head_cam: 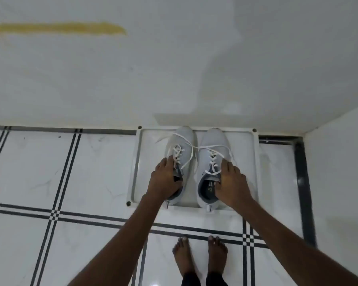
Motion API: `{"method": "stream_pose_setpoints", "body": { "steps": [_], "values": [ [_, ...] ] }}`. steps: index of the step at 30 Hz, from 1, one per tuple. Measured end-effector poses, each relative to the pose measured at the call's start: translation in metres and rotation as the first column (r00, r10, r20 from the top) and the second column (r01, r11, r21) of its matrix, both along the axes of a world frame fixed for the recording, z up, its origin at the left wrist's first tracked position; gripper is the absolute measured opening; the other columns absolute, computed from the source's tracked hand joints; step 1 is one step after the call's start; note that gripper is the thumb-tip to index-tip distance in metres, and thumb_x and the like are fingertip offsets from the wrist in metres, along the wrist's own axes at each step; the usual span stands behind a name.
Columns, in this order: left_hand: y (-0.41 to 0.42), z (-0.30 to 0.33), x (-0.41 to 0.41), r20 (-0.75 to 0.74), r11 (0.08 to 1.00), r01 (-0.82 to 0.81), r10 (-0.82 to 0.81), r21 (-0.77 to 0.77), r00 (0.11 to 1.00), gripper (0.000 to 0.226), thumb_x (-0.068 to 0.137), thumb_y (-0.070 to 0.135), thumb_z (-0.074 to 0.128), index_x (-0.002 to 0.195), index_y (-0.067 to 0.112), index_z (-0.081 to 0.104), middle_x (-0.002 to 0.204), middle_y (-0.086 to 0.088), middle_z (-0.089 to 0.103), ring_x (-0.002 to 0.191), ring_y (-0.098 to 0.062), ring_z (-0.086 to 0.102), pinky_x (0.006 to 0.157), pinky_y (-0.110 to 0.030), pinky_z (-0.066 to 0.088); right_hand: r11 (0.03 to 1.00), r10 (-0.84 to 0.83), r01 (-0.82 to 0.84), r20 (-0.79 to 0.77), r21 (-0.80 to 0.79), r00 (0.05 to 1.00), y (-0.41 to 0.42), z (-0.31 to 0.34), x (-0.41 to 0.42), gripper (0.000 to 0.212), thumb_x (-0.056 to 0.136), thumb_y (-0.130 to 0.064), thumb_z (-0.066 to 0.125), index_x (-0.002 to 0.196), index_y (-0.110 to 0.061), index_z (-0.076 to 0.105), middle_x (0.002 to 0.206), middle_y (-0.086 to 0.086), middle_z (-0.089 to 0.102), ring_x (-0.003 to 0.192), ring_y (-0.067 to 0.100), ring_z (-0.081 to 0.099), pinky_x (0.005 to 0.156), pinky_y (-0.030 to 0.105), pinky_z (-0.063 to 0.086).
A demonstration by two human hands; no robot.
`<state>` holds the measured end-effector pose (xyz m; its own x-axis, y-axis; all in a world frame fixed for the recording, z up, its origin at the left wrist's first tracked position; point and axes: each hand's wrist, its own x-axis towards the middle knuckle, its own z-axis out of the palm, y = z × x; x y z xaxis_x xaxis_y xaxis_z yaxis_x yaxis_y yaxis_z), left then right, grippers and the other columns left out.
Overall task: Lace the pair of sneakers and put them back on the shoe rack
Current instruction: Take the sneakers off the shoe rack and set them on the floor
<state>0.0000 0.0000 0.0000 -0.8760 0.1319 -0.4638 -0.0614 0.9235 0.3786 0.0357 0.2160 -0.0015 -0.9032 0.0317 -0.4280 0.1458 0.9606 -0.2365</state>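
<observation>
Two pale grey sneakers with white laces stand side by side, toes toward the wall, on a white shoe rack tray on the floor. My left hand grips the collar of the left sneaker, thumb inside the opening. My right hand grips the collar of the right sneaker the same way. Both shoes are laced, and the loose lace ends trail and cross between and over them.
The tray sits against a white wall, near a corner on the right. White floor tiles with dark double stripes surround it. My bare feet stand just in front of the tray.
</observation>
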Motion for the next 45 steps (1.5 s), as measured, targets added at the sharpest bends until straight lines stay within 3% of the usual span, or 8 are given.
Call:
{"method": "stream_pose_setpoints", "body": {
  "steps": [5, 9, 13, 19, 26, 30, 36, 45],
  "values": [
    [-0.008, -0.028, -0.006, 0.071, 0.992, -0.097, 0.091, 0.085, 0.993, 0.100, 0.071, 0.024, 0.082, 0.152, 0.020, 0.024, 0.138, -0.008, 0.049, 0.116, -0.031, 0.056, 0.091, -0.043, 0.051, 0.964, -0.223, 0.230, 0.061, -0.133, 0.973, 0.000, -0.032, -0.004, 0.076, 0.082, -0.015, 0.061, 0.147, 0.000, 0.024, 0.132, 0.021, 0.054, 0.111, 0.041, 0.058, 0.088, 0.043, 0.049],
    [-0.015, -0.039, -0.005, -0.092, 0.999, -0.029, 0.031, 0.023, 0.995, 0.079, 0.080, -0.001, 0.059, 0.149, 0.026, 0.033, 0.126, -0.007, 0.058, 0.097, -0.035, 0.064, 0.078, -0.043, 0.055, 0.946, -0.286, 0.290, 0.052, -0.143, 0.957, -0.006, -0.043, -0.007, 0.067, 0.081, -0.012, 0.061, 0.140, -0.001, 0.032, 0.116, 0.022, 0.062, 0.099, 0.045, 0.063, 0.081, 0.046, 0.051],
    [-0.014, -0.038, 0.000, -0.229, 0.996, -0.018, -0.003, -0.091, 0.973, 0.058, 0.087, 0.003, 0.050, 0.139, 0.029, 0.045, 0.101, -0.005, 0.070, 0.078, -0.032, 0.066, 0.065, -0.039, 0.053, 0.945, -0.306, 0.305, 0.012, -0.119, 0.952, -0.011, -0.048, -0.001, 0.063, 0.081, -0.006, 0.058, 0.139, -0.001, 0.034, 0.110, 0.022, 0.063, 0.095, 0.045, 0.063, 0.078, 0.046, 0.051],
    [-0.007, -0.015, 0.016, -0.251, 0.991, -0.063, 0.032, -0.115, 0.968, 0.044, 0.092, 0.005, 0.044, 0.130, 0.023, 0.056, 0.091, -0.011, 0.073, 0.080, -0.035, 0.066, 0.070, -0.038, 0.050, 0.957, -0.286, 0.279, -0.078, -0.083, 0.955, -0.013, -0.027, 0.014, 0.045, 0.086, -0.005, 0.051, 0.129, 0.001, 0.044, 0.104, 0.020, 0.066, 0.091, 0.044, 0.065, 0.074, 0.045, 0.051],
    [-0.006, 0.022, 0.070, -0.324, 0.990, -0.122, 0.095, -0.064, 0.941, 0.044, 0.091, 0.004, 0.045, 0.126, 0.026, 0.059, 0.084, -0.009, 0.072, 0.072, -0.031, 0.065, 0.061, -0.033, 0.044, 0.961, -0.273, 0.262, -0.146, -0.090, 0.951, -0.018, 0.012, 0.060, 0.036, 0.087, -0.001, 0.047, 0.122, 0.001, 0.048, 0.100, 0.021, 0.066, 0.091, 0.043, 0.064, 0.072, 0.041, 0.046],
    [-0.013, 0.047, 0.118, -0.372, 0.993, -0.120, 0.108, -0.008, 0.922, 0.043, 0.091, 0.004, 0.048, 0.126, 0.025, 0.059, 0.088, -0.007, 0.074, 0.076, -0.031, 0.067, 0.065, -0.034, 0.050, 0.959, -0.276, 0.258, -0.197, -0.115, 0.941, -0.024, 0.035, 0.108, 0.034, 0.085, 0.001, 0.047, 0.119, 0.000, 0.050, 0.096, 0.020, 0.067, 0.086, 0.043, 0.064, 0.067, 0.041, 0.045],
    [-0.039, 0.071, 0.212, -0.410, 0.993, -0.105, 0.115, 0.047, 0.905, 0.042, 0.094, 0.006, 0.043, 0.129, 0.025, 0.059, 0.090, -0.009, 0.073, 0.079, -0.031, 0.067, 0.063, -0.028, 0.040, 0.960, -0.272, 0.245, -0.268, -0.133, 0.924, -0.045, 0.058, 0.207, 0.028, 0.083, 0.002, 0.048, 0.110, 0.000, 0.053, 0.091, 0.020, 0.067, 0.083, 0.041, 0.064, 0.063, 0.036, 0.040],
    [-0.080, 0.005, 0.348, -0.366, 0.990, -0.117, 0.136, 0.074, 0.920, 0.044, 0.095, 0.010, 0.046, 0.134, 0.028, 0.057, 0.099, -0.005, 0.074, 0.085, -0.027, 0.067, 0.068, -0.027, 0.040, 0.958, -0.283, 0.267, -0.215, -0.101, 0.935, -0.075, 0.012, 0.339, 0.028, 0.084, 0.000, 0.046, 0.111, -0.002, 0.052, 0.091, 0.019, 0.067, 0.083, 0.041, 0.064, 0.067, 0.040, 0.045]
  ]
}}
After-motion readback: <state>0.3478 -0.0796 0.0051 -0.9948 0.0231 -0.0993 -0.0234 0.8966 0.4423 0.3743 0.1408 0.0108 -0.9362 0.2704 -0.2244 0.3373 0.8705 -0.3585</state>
